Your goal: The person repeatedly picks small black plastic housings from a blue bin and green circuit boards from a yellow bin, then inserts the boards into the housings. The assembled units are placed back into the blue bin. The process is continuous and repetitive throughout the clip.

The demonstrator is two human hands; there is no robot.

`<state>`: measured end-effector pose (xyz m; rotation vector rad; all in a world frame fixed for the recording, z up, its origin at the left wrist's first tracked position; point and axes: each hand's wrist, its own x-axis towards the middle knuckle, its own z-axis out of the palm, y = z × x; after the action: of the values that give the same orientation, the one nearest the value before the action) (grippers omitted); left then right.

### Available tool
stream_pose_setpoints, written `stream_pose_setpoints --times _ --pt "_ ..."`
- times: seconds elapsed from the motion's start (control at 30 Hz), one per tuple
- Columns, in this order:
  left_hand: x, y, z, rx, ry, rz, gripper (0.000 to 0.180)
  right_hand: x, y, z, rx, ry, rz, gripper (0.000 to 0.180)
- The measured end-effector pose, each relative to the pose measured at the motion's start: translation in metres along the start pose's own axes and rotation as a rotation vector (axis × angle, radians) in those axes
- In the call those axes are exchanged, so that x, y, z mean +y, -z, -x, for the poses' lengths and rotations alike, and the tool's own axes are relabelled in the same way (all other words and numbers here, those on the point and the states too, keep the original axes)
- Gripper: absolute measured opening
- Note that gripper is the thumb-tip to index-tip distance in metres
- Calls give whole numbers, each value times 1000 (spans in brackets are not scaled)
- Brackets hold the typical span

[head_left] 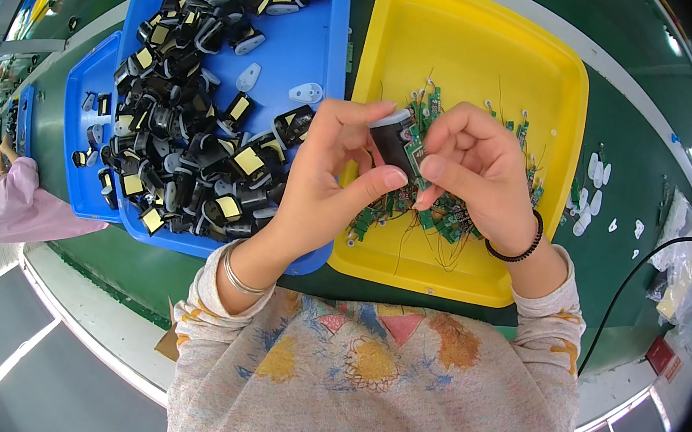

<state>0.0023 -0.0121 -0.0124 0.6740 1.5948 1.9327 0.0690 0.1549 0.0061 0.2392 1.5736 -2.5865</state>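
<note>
Above the yellow tray's left side, my left hand [336,172] grips a black plastic housing [390,146] with a grey end, thumb and fingers on opposite sides. My right hand [478,167] pinches a small green circuit board [415,150] against the housing's right side. Whether the board sits inside the housing or only touches it, I cannot tell. Below my hands, a pile of green circuit boards [448,219] with thin wires lies in the yellow tray [470,25].
Left of the yellow tray, a blue tray [297,48] holds many black housings [194,126] with pale yellow pads. Small white plastic parts [595,189] lie on the green table at right, near a black cable [629,274] and clear plastic bags [685,255]. Another person [11,199] works far left.
</note>
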Motion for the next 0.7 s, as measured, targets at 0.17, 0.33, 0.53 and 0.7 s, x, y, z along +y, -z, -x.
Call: stream_pose_setpoints --times 0.17,0.33,0.53,0.7 --pt "-1 -1 0 43 -125 -193 44 -3 -2 1 23 -102 29 15" --pt "-6 -1 -1 45 -252 -267 45 -2 -1 1 1 -79 62 14" --pt "0 -2 -3 -29 -200 -200 43 0 1 2 -25 -33 93 12" --pt "3 -5 -1 -5 20 112 42 0 -5 2 59 50 73 16"
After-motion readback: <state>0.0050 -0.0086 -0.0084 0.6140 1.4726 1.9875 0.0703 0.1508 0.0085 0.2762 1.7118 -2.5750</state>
